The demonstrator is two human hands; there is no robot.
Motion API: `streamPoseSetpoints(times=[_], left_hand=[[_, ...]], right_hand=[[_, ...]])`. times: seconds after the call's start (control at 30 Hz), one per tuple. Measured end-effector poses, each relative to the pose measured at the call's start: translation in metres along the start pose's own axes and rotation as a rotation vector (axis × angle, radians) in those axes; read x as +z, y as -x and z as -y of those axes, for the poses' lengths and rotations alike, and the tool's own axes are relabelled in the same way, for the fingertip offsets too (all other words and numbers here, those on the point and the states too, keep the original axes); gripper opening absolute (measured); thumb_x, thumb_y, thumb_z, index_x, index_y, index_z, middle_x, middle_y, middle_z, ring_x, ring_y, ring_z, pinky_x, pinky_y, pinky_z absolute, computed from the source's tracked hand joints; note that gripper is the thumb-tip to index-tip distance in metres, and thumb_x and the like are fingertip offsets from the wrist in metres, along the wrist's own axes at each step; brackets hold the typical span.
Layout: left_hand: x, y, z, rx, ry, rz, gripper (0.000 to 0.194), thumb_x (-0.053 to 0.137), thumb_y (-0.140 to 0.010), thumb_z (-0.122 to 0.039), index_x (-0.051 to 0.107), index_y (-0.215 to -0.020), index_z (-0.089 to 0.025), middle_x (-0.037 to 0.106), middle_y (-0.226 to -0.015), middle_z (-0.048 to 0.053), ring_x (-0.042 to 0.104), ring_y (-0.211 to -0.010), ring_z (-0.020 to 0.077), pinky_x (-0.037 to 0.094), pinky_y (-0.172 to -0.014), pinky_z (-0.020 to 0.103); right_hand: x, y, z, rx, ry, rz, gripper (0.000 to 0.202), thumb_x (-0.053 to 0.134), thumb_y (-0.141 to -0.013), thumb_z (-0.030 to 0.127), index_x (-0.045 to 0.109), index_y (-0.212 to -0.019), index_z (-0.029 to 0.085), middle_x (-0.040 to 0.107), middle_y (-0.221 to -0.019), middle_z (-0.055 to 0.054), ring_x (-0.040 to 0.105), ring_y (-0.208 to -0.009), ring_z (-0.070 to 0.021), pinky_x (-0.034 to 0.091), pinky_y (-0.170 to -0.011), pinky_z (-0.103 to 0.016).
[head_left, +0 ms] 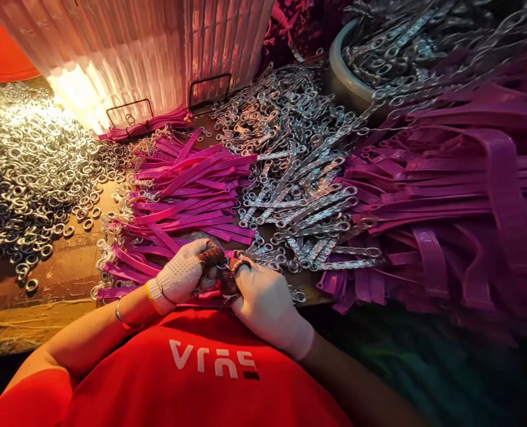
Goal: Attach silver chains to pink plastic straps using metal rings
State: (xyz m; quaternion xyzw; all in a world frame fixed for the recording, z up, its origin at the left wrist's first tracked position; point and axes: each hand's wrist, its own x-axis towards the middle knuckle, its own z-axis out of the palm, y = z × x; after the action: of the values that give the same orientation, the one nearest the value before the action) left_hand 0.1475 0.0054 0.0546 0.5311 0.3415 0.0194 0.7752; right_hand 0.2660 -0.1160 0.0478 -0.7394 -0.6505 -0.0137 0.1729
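My left hand [185, 273], in a dotted cream work glove with brown wrapping on the fingertips, is closed in a pinch close to my body. Against it, my right hand [267, 296], in a plain white glove with brown wrapping at the thumb and finger, is also closed. A small metal ring [221, 267] shows between the fingertips, with a bit of pink strap [230, 254] beside it. The fingers hide most of what they grip. Just beyond my hands lies a pile of pink straps [187, 190] with metal links at their left ends.
Loose metal rings [36, 172] are heaped at the left. Twisted metal link pieces [290, 160] lie centre right, below a tub [345, 65] full of more. Purple-pink straps [445, 196] cover the right side. A ribbed translucent panel [134, 53] stands at the back, brightly lit.
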Motion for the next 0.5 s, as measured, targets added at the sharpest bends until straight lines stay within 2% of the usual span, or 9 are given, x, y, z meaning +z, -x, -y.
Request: streamPoseSetpoints(times=[0.07,0.13,0.2,0.23,0.3,0.4,0.5], left_hand=[[-0.003,-0.016,-0.006,0.057,-0.151,0.018,0.029,0.046,-0.093,-0.045,0.046,-0.078,-0.020,0.045,-0.054,-0.005,0.037,-0.038,0.0081,0.028,-0.035,0.018],[-0.010,-0.038,-0.015,0.183,-0.483,0.006,0.023,0.048,-0.093,-0.037,0.054,-0.083,-0.017,0.056,-0.065,0.000,0.052,-0.050,0.0105,0.040,-0.045,0.019],[-0.019,-0.061,-0.025,0.305,-0.937,-0.115,0.016,0.047,-0.093,-0.023,0.061,-0.092,-0.014,0.065,-0.088,0.008,0.064,-0.074,0.0162,0.050,-0.062,0.024],[-0.022,-0.071,-0.028,0.331,-1.161,-0.200,0.019,0.045,-0.093,-0.017,0.062,-0.098,-0.013,0.065,-0.101,0.012,0.066,-0.084,0.0198,0.052,-0.070,0.028],[-0.025,-0.087,-0.031,0.295,-1.513,-0.319,0.029,0.038,-0.093,-0.012,0.062,-0.111,-0.013,0.060,-0.117,0.017,0.068,-0.092,0.0258,0.054,-0.073,0.036],[-0.025,-0.097,-0.028,0.225,-1.735,-0.315,0.038,0.030,-0.096,-0.014,0.057,-0.123,-0.016,0.056,-0.121,0.019,0.070,-0.086,0.0285,0.055,-0.066,0.040],[-0.025,-0.099,-0.025,0.225,-1.764,-0.296,0.040,0.027,-0.097,-0.017,0.057,-0.123,-0.017,0.056,-0.120,0.018,0.071,-0.082,0.0295,0.055,-0.063,0.041]], right_hand=[[0.005,0.003,-0.005,0.049,0.042,0.007,0.015,0.050,-0.066,0.011,0.061,-0.074,0.017,0.068,-0.080,-0.011,0.054,-0.063,-0.0188,0.033,-0.060,-0.030],[0.010,0.003,-0.016,0.137,0.025,0.032,0.016,0.049,-0.069,0.009,0.061,-0.074,0.018,0.067,-0.075,-0.010,0.055,-0.062,-0.0194,0.033,-0.060,-0.030],[0.014,0.003,-0.030,0.239,-0.055,0.032,0.016,0.047,-0.075,0.010,0.061,-0.073,0.018,0.064,-0.067,-0.008,0.056,-0.062,-0.0203,0.033,-0.059,-0.030],[0.016,0.003,-0.036,0.281,-0.108,0.024,0.017,0.046,-0.078,0.011,0.061,-0.074,0.018,0.064,-0.066,-0.007,0.057,-0.064,-0.0208,0.034,-0.059,-0.030],[0.018,0.004,-0.047,0.339,-0.205,0.000,0.020,0.044,-0.080,0.013,0.064,-0.079,0.018,0.065,-0.069,-0.008,0.059,-0.066,-0.0215,0.036,-0.060,-0.030],[0.017,0.004,-0.055,0.376,-0.305,-0.015,0.030,0.042,-0.080,0.011,0.069,-0.091,0.016,0.067,-0.071,-0.008,0.059,-0.066,-0.0213,0.039,-0.061,-0.030],[0.015,-0.001,-0.053,0.402,-0.342,0.006,0.037,0.043,-0.081,0.013,0.070,-0.107,0.017,0.071,-0.077,-0.008,0.061,-0.068,-0.0216,0.042,-0.063,-0.030]])
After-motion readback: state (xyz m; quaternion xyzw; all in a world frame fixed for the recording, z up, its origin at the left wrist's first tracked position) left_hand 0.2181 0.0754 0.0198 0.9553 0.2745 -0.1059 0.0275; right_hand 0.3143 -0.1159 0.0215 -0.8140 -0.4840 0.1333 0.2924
